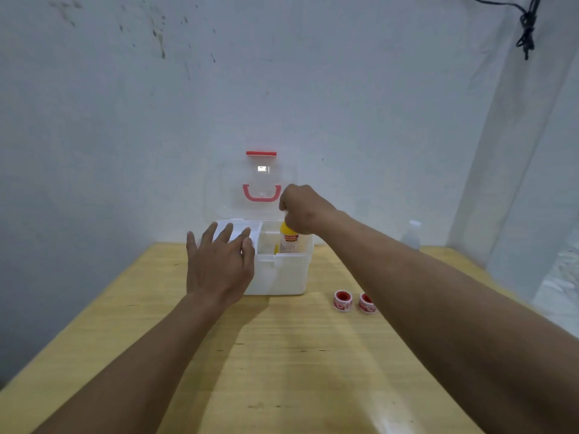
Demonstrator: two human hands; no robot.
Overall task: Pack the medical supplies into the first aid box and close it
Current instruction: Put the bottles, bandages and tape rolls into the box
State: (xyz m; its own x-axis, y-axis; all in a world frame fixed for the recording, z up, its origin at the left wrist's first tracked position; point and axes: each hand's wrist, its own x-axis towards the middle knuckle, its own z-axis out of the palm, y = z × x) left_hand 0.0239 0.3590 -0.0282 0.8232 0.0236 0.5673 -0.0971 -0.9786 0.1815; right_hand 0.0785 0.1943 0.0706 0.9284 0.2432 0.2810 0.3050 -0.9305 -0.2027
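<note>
A white first aid box (pixel 282 274) stands at the far middle of the wooden table, its clear lid (pixel 261 186) with a red handle raised against the wall. My right hand (pixel 302 209) grips the top of a clear bottle with a yellow shoulder (pixel 289 241), which stands upright inside the box's right compartment. My left hand (pixel 219 261) rests open, fingers spread, on the box's left front corner and its inner white tray (pixel 241 228). Two red-and-white tape rolls (pixel 343 300) (pixel 366 303) lie on the table to the right of the box.
A pale plastic bottle (pixel 412 234) stands at the table's far right edge near a white curtain. The wall is close behind the box. The wooden table (pixel 282 355) stretches toward me.
</note>
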